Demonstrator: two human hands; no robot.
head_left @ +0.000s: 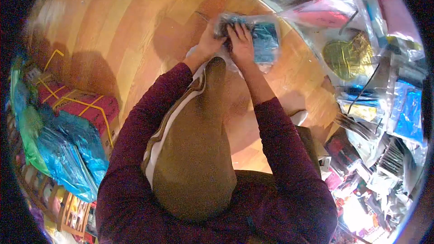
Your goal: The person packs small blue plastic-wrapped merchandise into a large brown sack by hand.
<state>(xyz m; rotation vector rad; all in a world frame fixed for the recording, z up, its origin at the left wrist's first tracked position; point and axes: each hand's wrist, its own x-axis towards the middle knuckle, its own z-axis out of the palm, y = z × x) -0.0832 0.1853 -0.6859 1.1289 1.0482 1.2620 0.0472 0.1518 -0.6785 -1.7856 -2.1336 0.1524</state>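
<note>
Upper middle of the frame, clear packet (267,56) on wood floor (181,0), dark blue contents showing on its right side. Left hand (210,41) at its left edge, right hand (241,45) laid over the dark bunched part, fingers extended and partly blurred. Can't tell if either hand is pinching or just pressing; left fingertips are hidden. Packet lies flat on the floor, probably for a firm backing; two hands close together likely keep the slippery film from sliding.

Brown-clad leg (194,167) sits between the forearms, reaching nearly to the hands, so it seems to limit room on the near side. Right side: loose clear bags (316,7), gold packet (348,56), blue packet (407,110), crowding that edge; reaching that way looks awkward. Left side: red box (81,108) with yellow straps, blue bags (65,153) in front, slatted crate (74,212) lower left. Both well apart from the hands.
</note>
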